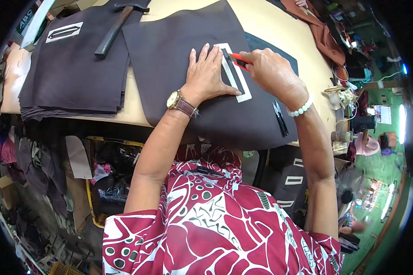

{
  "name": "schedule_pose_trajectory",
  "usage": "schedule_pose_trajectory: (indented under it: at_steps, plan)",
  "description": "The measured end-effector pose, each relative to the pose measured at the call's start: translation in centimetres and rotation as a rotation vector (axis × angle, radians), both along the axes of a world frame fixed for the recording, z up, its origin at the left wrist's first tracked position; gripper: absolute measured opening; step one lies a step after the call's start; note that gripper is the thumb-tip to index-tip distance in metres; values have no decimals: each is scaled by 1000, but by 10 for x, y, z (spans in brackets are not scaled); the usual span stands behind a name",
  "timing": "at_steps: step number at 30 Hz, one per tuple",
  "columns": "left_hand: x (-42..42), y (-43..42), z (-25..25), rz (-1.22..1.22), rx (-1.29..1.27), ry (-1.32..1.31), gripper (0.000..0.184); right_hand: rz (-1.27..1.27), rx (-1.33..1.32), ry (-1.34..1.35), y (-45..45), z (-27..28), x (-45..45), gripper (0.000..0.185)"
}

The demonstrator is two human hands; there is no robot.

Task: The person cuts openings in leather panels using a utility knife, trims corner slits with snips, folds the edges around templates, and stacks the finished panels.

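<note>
My left hand (204,75) lies flat with fingers spread on a dark cloth panel (170,50). Its fingertips and thumb press a white rectangular frame (244,93) with a dark slot in its middle. In my right hand (273,73) is a red utility knife (239,60), gripped with its tip at the upper part of the slot. Most of its handle is hidden by my fingers. Black thread snips (280,118) rest on the panel, below my right wrist.
A stack of dark panels (78,87) sits on the left of the pale table (136,98), with a hammer (117,31) across it. The top panel bears a slotted white patch (64,32). Brown cloth (326,39) hangs over the right edge, near another person's hand (301,3).
</note>
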State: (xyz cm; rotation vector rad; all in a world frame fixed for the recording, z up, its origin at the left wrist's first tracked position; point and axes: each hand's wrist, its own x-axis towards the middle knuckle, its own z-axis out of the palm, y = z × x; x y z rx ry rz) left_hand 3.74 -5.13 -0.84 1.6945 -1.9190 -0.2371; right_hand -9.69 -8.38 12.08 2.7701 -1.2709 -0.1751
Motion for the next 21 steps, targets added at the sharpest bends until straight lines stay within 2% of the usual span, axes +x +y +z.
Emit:
schedule_pose_trajectory:
  at_steps: [8,21]
  plan:
    - [0,-2,-4,6,-12,-6,120,-11,-4,-14,21,1,-7,29]
    - [0,-1,-2,-3,4,-19,121,-164,43,32,62,-6,-36,42]
